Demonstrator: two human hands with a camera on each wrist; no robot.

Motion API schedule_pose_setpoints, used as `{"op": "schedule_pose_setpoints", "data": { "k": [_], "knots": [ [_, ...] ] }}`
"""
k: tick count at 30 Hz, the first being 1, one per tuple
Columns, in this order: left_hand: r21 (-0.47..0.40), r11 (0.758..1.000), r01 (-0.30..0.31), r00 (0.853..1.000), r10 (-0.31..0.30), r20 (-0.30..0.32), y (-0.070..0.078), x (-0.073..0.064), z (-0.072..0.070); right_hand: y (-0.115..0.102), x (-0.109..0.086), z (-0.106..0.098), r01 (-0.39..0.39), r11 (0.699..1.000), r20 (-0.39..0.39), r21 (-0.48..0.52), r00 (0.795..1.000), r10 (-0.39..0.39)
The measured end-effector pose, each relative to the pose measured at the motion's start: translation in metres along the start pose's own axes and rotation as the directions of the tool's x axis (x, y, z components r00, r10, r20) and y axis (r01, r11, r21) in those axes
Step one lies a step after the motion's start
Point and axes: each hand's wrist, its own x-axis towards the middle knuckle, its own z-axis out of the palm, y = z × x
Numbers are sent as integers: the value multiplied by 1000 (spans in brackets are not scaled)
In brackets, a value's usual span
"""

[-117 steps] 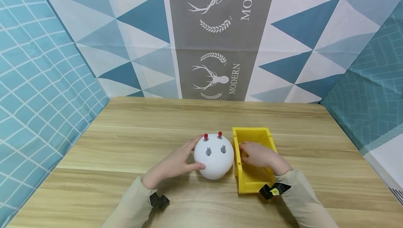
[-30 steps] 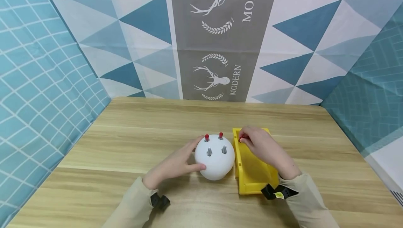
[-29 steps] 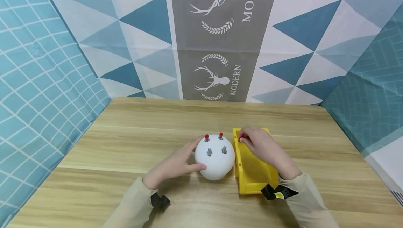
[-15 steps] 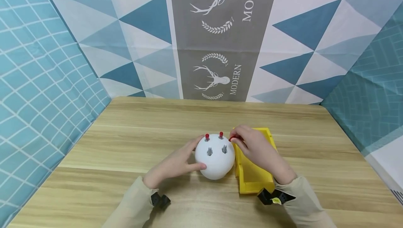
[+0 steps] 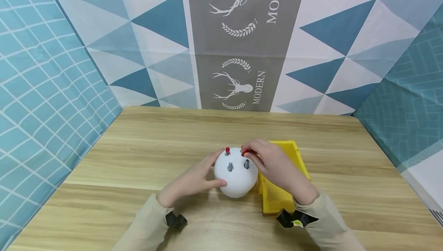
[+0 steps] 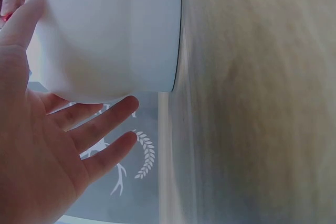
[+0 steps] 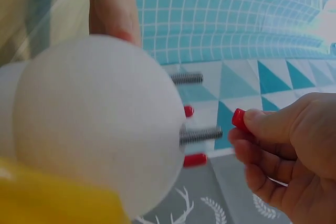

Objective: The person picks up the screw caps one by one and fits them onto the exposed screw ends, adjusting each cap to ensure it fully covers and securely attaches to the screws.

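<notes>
A white rounded dome [image 5: 236, 184] stands on the wooden table, with bare metal threaded studs [image 7: 202, 136] and red-capped ones [image 7: 195, 160] projecting from its top. My left hand [image 5: 194, 178] rests against its left side, thumb and fingers spread fairly straight; the left wrist view shows several fingers [image 6: 105, 124] reaching past the dome. Above the dome, my right hand [image 5: 277, 162] pinches a small red cap [image 7: 239, 120] between thumb and forefinger. In the right wrist view, that cap is a short way off the end of a bare stud.
A yellow bin [image 5: 280, 207] stands close to the dome's right side, under my right forearm. Bare wooden table [image 5: 155, 135] extends left and behind. A patterned cloth backdrop [image 5: 155, 70] hangs at the table's far edge.
My right hand has come up out of the yellow bin with a red cap and moved left, over the dome. My left hand has stayed at the dome's side.
</notes>
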Motion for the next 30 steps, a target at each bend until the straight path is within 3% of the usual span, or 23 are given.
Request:
{"op": "schedule_pose_setpoints", "data": {
  "k": [11, 30],
  "knots": [
    [-17, 1000, -6, 1000, 6, 1, -1, 0, 0, -8, 6, 13, 118, 993, -3, -29, 993, -119],
    [-26, 1000, -9, 1000, 9, 0, -2, 0, 0, -17, 10, 20, 103, 992, 52, -70, 994, -99]
  ]
}}
